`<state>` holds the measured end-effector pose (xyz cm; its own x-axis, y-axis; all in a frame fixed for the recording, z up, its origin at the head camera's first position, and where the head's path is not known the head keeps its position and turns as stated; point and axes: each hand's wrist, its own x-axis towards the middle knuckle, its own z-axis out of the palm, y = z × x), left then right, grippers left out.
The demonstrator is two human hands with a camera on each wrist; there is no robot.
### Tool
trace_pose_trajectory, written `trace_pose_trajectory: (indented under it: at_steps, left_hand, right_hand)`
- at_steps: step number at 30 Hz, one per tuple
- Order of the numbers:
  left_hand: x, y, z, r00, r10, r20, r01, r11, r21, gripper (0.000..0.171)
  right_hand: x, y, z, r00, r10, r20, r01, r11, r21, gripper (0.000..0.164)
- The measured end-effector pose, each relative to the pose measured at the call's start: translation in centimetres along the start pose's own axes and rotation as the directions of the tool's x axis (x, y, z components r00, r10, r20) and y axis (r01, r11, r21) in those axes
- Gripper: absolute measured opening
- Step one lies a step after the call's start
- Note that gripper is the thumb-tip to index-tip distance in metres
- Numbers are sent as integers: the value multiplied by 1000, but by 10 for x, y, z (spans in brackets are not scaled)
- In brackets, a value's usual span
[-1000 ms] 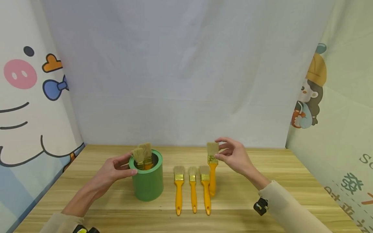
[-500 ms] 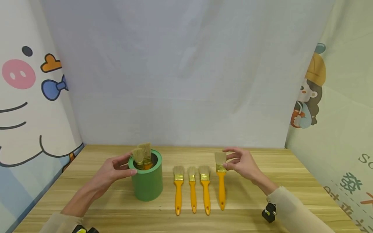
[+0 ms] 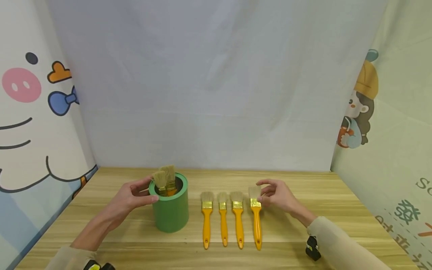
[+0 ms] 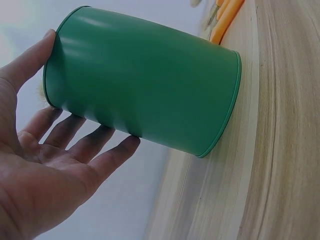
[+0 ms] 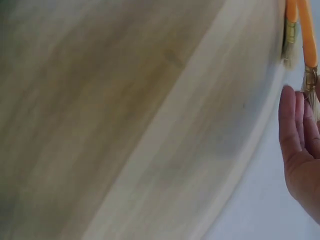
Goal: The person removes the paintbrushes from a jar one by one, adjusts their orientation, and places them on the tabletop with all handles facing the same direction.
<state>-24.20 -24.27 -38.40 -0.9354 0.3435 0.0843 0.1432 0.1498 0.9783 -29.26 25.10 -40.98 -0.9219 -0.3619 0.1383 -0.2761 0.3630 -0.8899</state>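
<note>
A green can (image 3: 171, 215) stands upright on the table, with two paintbrushes (image 3: 170, 178) inside it, bristles up. My left hand (image 3: 129, 197) grips the can near its rim; in the left wrist view the thumb and fingers lie on opposite sides of the can (image 4: 140, 80). Right of the can, a paintbrush (image 3: 257, 227) with an orange handle lies at the end of a row. My right hand (image 3: 278, 198) pinches it near the metal band and bristles. In the right wrist view, the hand (image 5: 302, 155) is partly cut off at the edge.
Three more paintbrushes lie side by side between the can and my right hand: a wide one (image 3: 206, 225), a narrow one (image 3: 223, 225) and another wide one (image 3: 238, 225). The wooden table (image 3: 135, 247) ends at a pale cloth (image 3: 216, 93).
My right hand has moved the paintbrush right, then down and nearer, and it now lies beside the other three. The left hand and can have stayed in place.
</note>
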Motion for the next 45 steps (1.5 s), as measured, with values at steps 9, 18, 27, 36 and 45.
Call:
trace_pose_trajectory:
  at_steps: [9, 18, 27, 36, 45]
  left_hand:
    - [-1, 0, 0, 1000, 24, 10, -24, 1000, -14, 80]
    - [-1, 1, 0, 1000, 24, 9, -23, 1000, -20, 79]
    - [0, 2, 0, 1000, 17, 11, -17, 1000, -23, 80]
    - [0, 1, -1, 1000, 23, 15, -23, 999, -25, 80]
    - [0, 1, 0, 1000, 17, 11, -16, 1000, -26, 80]
  right_hand:
    - [3, 12, 2, 1000, 21, -6, -22, 987, -162, 47]
    - [5, 20, 5, 999, 34, 28, -28, 980, -195, 47]
    - [7, 22, 3, 999, 24, 42, -14, 972, -233, 43]
    - [8, 22, 3, 999, 1, 47, 11, 971, -240, 42]
    - [9, 22, 2, 998, -8, 59, 22, 967, -254, 43]
